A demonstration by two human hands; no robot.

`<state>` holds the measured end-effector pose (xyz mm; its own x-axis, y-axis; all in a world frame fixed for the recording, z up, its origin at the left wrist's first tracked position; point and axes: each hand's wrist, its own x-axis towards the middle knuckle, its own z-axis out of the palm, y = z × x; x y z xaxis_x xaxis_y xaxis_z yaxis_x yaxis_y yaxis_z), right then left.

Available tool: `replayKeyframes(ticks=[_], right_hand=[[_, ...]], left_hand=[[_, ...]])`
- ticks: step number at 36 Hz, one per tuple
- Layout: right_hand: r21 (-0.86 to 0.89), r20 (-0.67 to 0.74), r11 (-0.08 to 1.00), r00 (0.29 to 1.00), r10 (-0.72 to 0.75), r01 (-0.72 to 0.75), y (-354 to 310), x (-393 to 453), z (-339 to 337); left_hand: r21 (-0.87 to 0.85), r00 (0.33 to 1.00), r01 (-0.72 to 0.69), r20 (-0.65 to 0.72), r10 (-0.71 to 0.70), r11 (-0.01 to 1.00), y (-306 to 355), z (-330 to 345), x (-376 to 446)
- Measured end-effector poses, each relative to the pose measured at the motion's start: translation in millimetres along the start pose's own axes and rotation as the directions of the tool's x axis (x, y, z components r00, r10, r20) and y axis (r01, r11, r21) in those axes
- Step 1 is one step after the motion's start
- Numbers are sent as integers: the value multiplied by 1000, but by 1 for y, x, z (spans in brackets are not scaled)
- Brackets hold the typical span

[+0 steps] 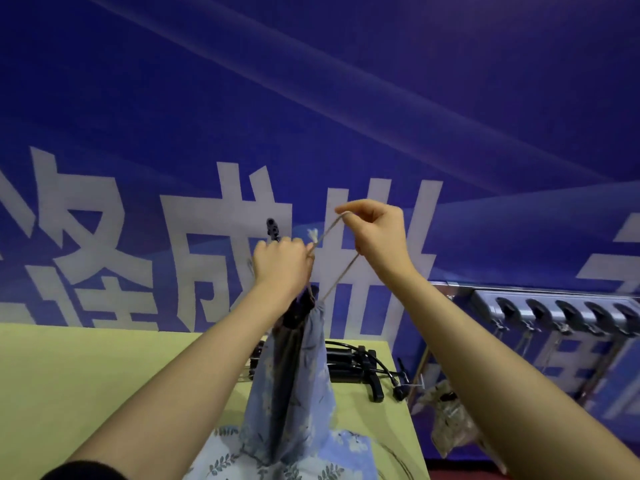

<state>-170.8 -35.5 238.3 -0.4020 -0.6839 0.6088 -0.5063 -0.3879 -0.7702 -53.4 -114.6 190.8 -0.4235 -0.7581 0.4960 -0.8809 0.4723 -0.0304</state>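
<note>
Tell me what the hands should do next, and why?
Probably the right hand should pull the thin beige drawstring cord a little further, while the left hand grips the black rod-like thing. The neck of the pale blue flowered cloth bag looks gathered but not shut round it.

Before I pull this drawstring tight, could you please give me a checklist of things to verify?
1. Loop grip: the right hand pinches the cord at its loop. Ok.
2. Steadying grip: the left hand grips the black object above the mouth of the bag. Ok.
3. Cord path: both strands run straight, with no tangle showing. Ok.
4. Mouth free to close: the black object sticks out through it. Not ok.
5. Stopper knot at the frayed end: cannot tell.
</note>
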Motion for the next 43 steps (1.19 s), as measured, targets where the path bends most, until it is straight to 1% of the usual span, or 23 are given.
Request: replayKeyframes(ticks=[3,7,9,11,14,16,20,24,28,31,34,36,38,42,43], right_hand=[[-24,-110,999,993,-50,48,-1,2,-25],[42,-217,998,975,-44,54,-5,5,-66],[60,-237,997,971,-25,40,-7,5,-89],[70,-243,997,970,-11,29,-8,6,-111],[90,-249,996,968,9,14,-10,1,-148],[57,-269,998,963,0,16,-8,-4,-176],[-61,-284,998,959,-12,-5,4,-17,-230],[-114,-284,992,959,24,-58,21,-40,-284],[-161,-224,978,970,97,-135,42,-65,-325],[-197,-190,967,974,122,-159,56,-82,-349],[-213,-222,951,959,175,-223,78,-96,-373],[-217,-243,937,945,218,-272,96,-104,-388],[-229,-250,922,935,253,-311,113,-112,-403],[-291,-282,879,912,299,-379,143,-127,-434],[-301,-294,867,904,311,-396,150,-130,-441]], left_hand=[[-40,997,-28,-78,24,999,21,-18,8],[-13,981,-90,-174,87,996,52,-49,14],[13,973,-106,-205,106,994,72,-61,14],[1,970,-108,-218,106,994,92,-71,13],[-83,974,-85,-217,65,993,129,-84,6],[-149,978,-60,-209,28,987,156,-89,-1],[-333,988,23,-139,-73,943,204,-92,-19],[-465,990,83,-60,-125,882,258,-88,-43],[-672,988,146,65,-138,726,308,-77,-59],[-716,988,154,99,-118,681,344,-69,-72],[-738,986,164,148,-81,655,380,-54,-84],[-776,977,203,202,-71,597,397,-43,-89],[-806,969,223,246,-32,548,415,-30,-93],[-858,937,268,338,88,437,453,-6,-102],[-862,929,274,352,114,427,463,0,-105]])
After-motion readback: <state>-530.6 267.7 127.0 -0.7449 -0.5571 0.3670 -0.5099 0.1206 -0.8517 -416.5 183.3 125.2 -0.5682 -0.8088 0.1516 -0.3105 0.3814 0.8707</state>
